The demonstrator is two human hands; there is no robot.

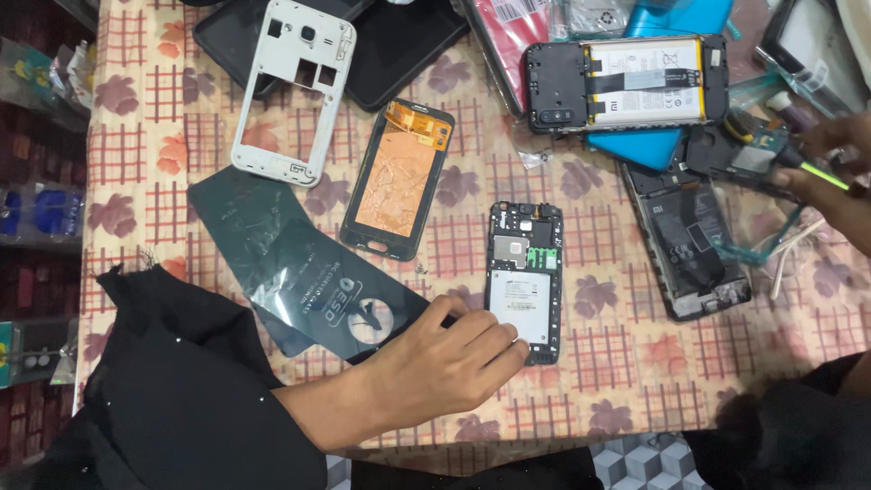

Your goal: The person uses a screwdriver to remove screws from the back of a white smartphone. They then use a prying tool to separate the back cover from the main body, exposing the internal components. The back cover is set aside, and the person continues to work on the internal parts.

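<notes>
The left hand [445,358] is laid, fingers loosely curled, on the small opened phone [524,282] at the table's [635,363] middle. A green-tipped tool [817,171] is pinched in the right hand [839,172]. Two larger opened phones [626,83] [694,245], one white frame [292,91], one screen panel [399,179] are counted beyond.

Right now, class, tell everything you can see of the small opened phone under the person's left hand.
The small opened phone lies flat on the patterned tablecloth, back side up and back cover off, long side running away from the person. Its frame looks like black plastic. A pale battery fills the lower half; above it sit a metal plate and a green part. The left hand rests beside it, fingertips touching its lower left corner and the battery. A dark sheet lies to its left, apart from it.
</notes>
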